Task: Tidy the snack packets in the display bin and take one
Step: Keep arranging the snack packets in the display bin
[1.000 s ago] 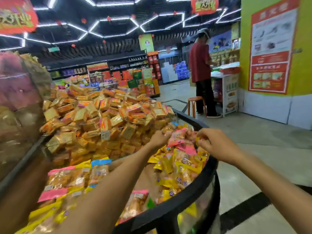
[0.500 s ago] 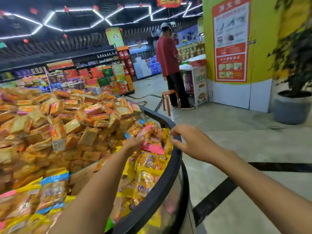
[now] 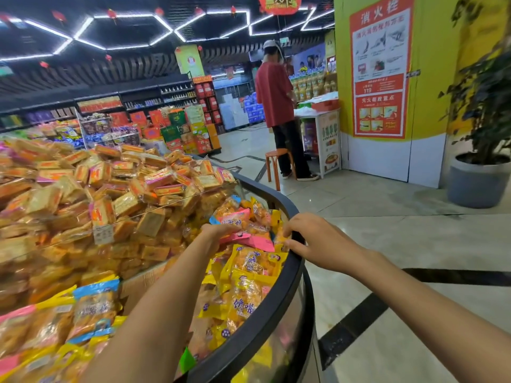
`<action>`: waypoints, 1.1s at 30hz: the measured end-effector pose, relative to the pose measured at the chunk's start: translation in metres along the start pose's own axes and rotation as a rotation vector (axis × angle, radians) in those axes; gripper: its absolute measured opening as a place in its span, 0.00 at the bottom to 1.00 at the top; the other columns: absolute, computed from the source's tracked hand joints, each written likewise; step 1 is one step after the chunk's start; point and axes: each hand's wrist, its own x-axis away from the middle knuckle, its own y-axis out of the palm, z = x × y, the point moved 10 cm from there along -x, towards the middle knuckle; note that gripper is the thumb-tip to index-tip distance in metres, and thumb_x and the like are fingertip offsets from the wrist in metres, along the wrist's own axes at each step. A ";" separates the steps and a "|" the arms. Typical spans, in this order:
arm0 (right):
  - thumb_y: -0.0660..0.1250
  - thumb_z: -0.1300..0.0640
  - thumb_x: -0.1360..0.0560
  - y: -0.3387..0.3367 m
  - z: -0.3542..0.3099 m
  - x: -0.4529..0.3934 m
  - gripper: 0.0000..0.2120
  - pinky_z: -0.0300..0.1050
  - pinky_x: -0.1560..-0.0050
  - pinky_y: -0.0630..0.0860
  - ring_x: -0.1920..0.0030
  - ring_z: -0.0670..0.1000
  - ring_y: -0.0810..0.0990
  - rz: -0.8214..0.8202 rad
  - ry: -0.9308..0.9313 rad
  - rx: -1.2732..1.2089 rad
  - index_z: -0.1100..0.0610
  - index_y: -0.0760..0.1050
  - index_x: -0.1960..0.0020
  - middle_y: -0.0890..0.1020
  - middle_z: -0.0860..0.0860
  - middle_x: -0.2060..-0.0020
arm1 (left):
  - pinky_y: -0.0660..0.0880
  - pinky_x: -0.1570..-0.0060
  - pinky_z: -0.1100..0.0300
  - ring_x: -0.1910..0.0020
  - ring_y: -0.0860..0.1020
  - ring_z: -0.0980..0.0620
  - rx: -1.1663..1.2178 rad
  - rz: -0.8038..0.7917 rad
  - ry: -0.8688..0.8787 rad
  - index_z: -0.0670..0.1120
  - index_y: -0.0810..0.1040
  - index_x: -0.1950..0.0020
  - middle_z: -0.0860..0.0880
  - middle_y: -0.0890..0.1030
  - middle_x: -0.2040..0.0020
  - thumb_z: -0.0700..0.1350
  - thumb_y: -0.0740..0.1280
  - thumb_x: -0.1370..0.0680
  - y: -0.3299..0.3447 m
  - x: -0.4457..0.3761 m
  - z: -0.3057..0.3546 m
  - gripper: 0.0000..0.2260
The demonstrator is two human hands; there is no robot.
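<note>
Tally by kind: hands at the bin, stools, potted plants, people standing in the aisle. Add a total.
Hands at the bin: 2, left hand gripping a pink packet, right hand at the rim
Stools: 1
Potted plants: 1
People standing: 1
Total: 5

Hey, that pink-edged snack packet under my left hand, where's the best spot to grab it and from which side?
Probably by its flat pink sealed edge, which sticks out toward the bin rim. Come from above with the left hand, already resting on the packet, pinching the flat seam rather than the puffy middle.
</note>
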 end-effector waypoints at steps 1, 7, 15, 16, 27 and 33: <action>0.62 0.51 0.21 -0.001 -0.002 -0.001 0.10 0.47 0.44 0.74 0.44 0.47 0.73 0.004 0.005 -0.001 0.53 0.76 0.43 0.76 0.48 0.46 | 0.72 0.74 0.60 0.66 0.74 0.51 0.034 0.024 0.026 0.35 0.60 0.30 0.39 0.74 0.44 0.40 0.77 0.32 -0.006 0.002 0.003 0.38; 0.63 0.53 0.22 -0.002 -0.030 -0.021 0.09 0.45 0.47 0.73 0.46 0.48 0.74 0.050 -0.005 -0.033 0.53 0.78 0.45 0.77 0.48 0.48 | 0.72 0.77 0.62 0.63 0.79 0.51 0.264 0.059 0.136 0.36 0.70 0.38 0.43 0.79 0.52 0.36 0.76 0.33 -0.063 0.047 0.017 0.27; 0.63 0.54 0.21 0.053 -0.162 -0.077 0.12 0.45 0.49 0.72 0.46 0.54 0.78 0.050 -0.066 -0.333 0.60 0.77 0.43 0.81 0.55 0.48 | 0.76 0.72 0.65 0.72 0.79 0.57 0.301 0.139 0.342 0.42 0.79 0.54 0.48 0.81 0.63 0.34 0.74 0.31 -0.191 0.150 -0.026 0.09; 0.63 0.52 0.21 0.064 -0.181 -0.084 0.13 0.47 0.47 0.73 0.47 0.54 0.78 0.027 -0.042 -0.416 0.60 0.77 0.44 0.81 0.55 0.49 | 0.78 0.70 0.64 0.70 0.80 0.56 0.304 0.159 0.350 0.42 0.78 0.54 0.47 0.81 0.61 0.33 0.74 0.31 -0.207 0.159 -0.036 0.10; 0.69 0.53 0.25 0.177 -0.289 -0.106 0.10 0.51 0.55 0.79 0.57 0.53 0.82 -0.245 0.221 -1.198 0.60 0.79 0.49 0.84 0.59 0.52 | 0.79 0.62 0.61 0.53 0.80 0.49 0.236 0.327 0.348 0.41 0.71 0.41 0.44 0.80 0.49 0.39 0.79 0.35 -0.285 0.169 -0.105 0.27; 0.66 0.59 0.23 0.177 -0.297 -0.116 0.09 0.42 0.64 0.80 0.66 0.47 0.82 -0.262 0.110 -1.232 0.63 0.79 0.47 0.83 0.55 0.60 | 0.77 0.57 0.65 0.52 0.79 0.52 0.145 0.307 0.399 0.44 0.70 0.42 0.48 0.79 0.49 0.42 0.79 0.34 -0.290 0.163 -0.096 0.27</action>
